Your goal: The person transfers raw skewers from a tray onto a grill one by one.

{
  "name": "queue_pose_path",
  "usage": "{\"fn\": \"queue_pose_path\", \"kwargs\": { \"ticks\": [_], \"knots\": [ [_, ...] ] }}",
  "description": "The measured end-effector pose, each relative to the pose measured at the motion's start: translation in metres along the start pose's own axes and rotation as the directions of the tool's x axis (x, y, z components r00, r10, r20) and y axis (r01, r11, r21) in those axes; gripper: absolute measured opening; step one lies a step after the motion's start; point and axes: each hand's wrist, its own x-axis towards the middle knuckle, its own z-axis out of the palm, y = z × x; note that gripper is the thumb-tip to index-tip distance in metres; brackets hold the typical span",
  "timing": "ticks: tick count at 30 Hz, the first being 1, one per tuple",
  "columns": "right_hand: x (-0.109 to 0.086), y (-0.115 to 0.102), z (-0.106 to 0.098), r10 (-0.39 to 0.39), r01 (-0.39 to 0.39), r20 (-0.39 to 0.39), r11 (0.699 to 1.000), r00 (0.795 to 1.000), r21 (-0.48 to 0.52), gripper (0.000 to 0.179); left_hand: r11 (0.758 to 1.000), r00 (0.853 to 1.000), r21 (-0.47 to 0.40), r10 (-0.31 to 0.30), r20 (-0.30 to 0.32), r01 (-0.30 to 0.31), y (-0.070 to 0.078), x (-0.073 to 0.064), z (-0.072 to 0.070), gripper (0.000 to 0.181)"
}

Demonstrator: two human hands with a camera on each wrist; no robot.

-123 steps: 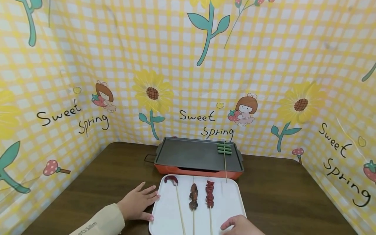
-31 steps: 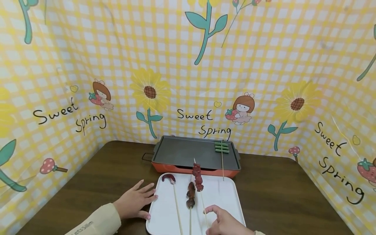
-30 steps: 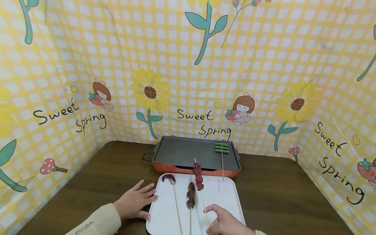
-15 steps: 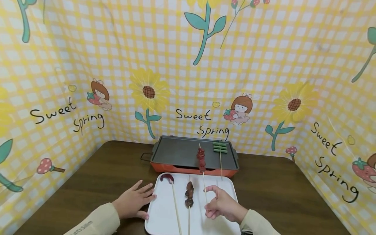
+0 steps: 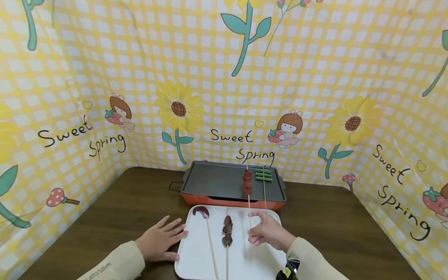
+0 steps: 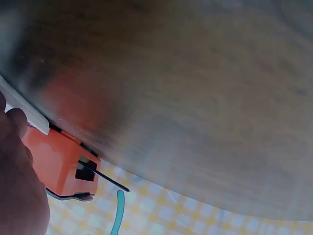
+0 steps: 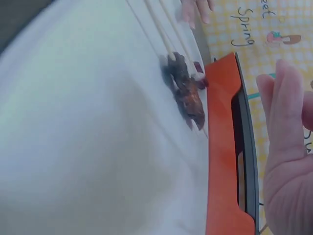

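My right hand [image 5: 271, 232] pinches the stick of a red meat skewer [image 5: 247, 182], whose meat is over the right part of the dark griddle plate [image 5: 213, 179]. Whether the meat touches the plate I cannot tell. To its right, a skewer of green vegetable pieces [image 5: 266, 179] lies on the plate, its stick reaching toward the tray. Fingers spread, my left hand [image 5: 158, 240] touches the left edge of the white tray [image 5: 185, 254]. On that tray lie a brown meat skewer [image 5: 227, 233] and a skewer with a curved dark red piece [image 5: 201, 211]. The right wrist view hides the held skewer.
The griddle's orange base [image 5: 203, 201] stands just behind the tray, a black wire handle [image 5: 175, 186] at its left. Brown wooden table [image 5: 329, 225] extends on both sides. A yellow checked cloth [image 5: 224, 97] hangs close behind and around it.
My right hand has picked up the red meat skewer from the tray and carried it forward, then right, over the griddle. My left hand has stayed at the tray's edge.
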Motion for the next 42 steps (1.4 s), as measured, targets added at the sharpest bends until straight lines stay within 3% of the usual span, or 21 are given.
{"fn": "queue_pose_path", "kwargs": {
  "ticks": [9, 10, 13, 16, 17, 23, 29, 36, 42],
  "knots": [
    [0.013, -0.012, -0.004, -0.028, 0.027, -0.04, 0.999, 0.999, -0.034, 0.052, 1.0, 1.0, -0.017, -0.008, 0.013, 0.008, 0.003, 0.001, -0.002, 0.073],
    [0.014, -0.013, -0.003, -0.031, 0.03, -0.041, 0.999, 0.999, -0.039, 0.052, 1.0, 1.0, 0.003, 0.002, -0.014, -0.002, -0.001, 0.001, 0.012, 0.073],
    [0.018, -0.019, -0.001, -0.027, 0.023, -0.056, 0.998, 0.998, -0.059, 0.053, 1.0, 1.0, 0.023, -0.002, -0.02, 0.002, -0.002, 0.0, 0.012, 0.073],
    [0.024, -0.025, 0.0, -0.016, 0.012, -0.067, 0.998, 0.998, -0.067, 0.052, 0.999, 1.0, 0.041, 0.0, -0.028, 0.001, -0.002, -0.001, 0.011, 0.074],
    [0.026, -0.027, 0.0, -0.016, 0.011, -0.068, 0.998, 0.998, -0.067, 0.051, 1.0, 1.0, 0.028, -0.013, 0.001, 0.013, 0.001, -0.002, -0.002, 0.074],
    [0.037, -0.033, -0.001, -0.015, 0.011, -0.078, 0.999, 0.997, -0.052, 0.05, 1.0, 1.0, 0.018, -0.013, 0.004, 0.013, 0.002, -0.002, -0.003, 0.073],
    [0.044, -0.04, -0.001, 0.002, -0.006, -0.137, 0.999, 0.991, -0.032, 0.048, 1.0, 1.0, 0.029, -0.009, -0.006, 0.009, 0.002, -0.001, -0.003, 0.073],
    [0.052, -0.045, -0.001, -0.023, 0.028, -0.187, 0.999, 0.982, 0.025, 0.038, 0.999, 1.0, 0.043, -0.005, -0.027, 0.006, 0.003, 0.0, -0.004, 0.072],
    [0.057, -0.045, 0.001, -0.014, 0.018, -0.205, 1.0, 0.979, 0.018, 0.035, 0.999, 1.0, 0.038, -0.01, 0.006, 0.01, 0.005, 0.0, -0.004, 0.073]
  ]
}}
